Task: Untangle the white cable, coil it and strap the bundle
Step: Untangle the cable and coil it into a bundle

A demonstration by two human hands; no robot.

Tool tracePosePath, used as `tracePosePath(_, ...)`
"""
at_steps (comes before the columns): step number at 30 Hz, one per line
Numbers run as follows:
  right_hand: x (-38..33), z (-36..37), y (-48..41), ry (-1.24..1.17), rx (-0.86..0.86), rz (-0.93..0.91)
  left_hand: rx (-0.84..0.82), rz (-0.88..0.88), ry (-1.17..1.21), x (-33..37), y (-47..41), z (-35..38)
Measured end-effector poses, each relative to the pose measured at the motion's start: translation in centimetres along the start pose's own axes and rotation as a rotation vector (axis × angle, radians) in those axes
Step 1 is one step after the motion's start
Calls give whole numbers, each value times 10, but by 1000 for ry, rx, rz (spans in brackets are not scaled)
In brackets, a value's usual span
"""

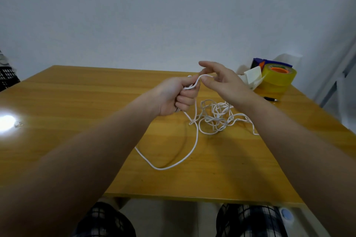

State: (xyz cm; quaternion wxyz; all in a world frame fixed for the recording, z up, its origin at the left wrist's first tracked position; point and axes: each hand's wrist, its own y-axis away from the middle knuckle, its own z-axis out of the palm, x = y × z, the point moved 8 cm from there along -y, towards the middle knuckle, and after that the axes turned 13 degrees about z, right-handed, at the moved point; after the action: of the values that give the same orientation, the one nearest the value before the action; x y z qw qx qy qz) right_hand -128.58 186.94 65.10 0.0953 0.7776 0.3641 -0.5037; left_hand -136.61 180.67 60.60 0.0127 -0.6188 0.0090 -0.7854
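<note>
Left hand (178, 96) is clenching round a few strands of the white cable (196, 136) – fingers curled tight. Right hand (225, 82), just beside it, is pinching a short run of the same cable between thumb and fingers, with the index finger stretching out above. Below the left fist, a long loop is trailing across the wooden table (77, 102). Under the right wrist, the tangled heap is lying. Beyond the right hand – a yellow tape roll (277, 82) and a pen (270, 99) are sitting.
</note>
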Motion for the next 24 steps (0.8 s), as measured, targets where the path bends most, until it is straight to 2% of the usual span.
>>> tracePosePath(4, 13, 22, 3, -246, -275, 134, -15, 13, 37, 4, 1, 6)
tracePosePath(6, 12, 26, 5, -298, -319, 127, 16, 58, 32, 7, -1, 6)
tracePosePath(8, 10, 23, 5, -295, -243, 118, 135, 149, -7, 13, -4, -4)
tracePosePath(11, 15, 17, -1, -249, -36, 174, 374, 278, -169, 21, -5, -31)
tracePosePath(13, 20, 17, -4, -286, 36, 217, 433, 326, -293, 20, -5, -40)
tracePosePath(15, 21, 17, -5, -315, 94, 220, 423, 345, -347, 16, -6, -41)
tracePosePath(20, 15, 3, -3, -141, 386, 224, 262, 307, -327, 11, -10, -17)
tracePosePath(22, 20, 0, -8, -118, 425, 270, 219, 333, -422, 13, -12, -8)
tracePosePath(24, 22, 0, -12, -50, 420, 277, 246, 339, -490, 14, -15, -7)
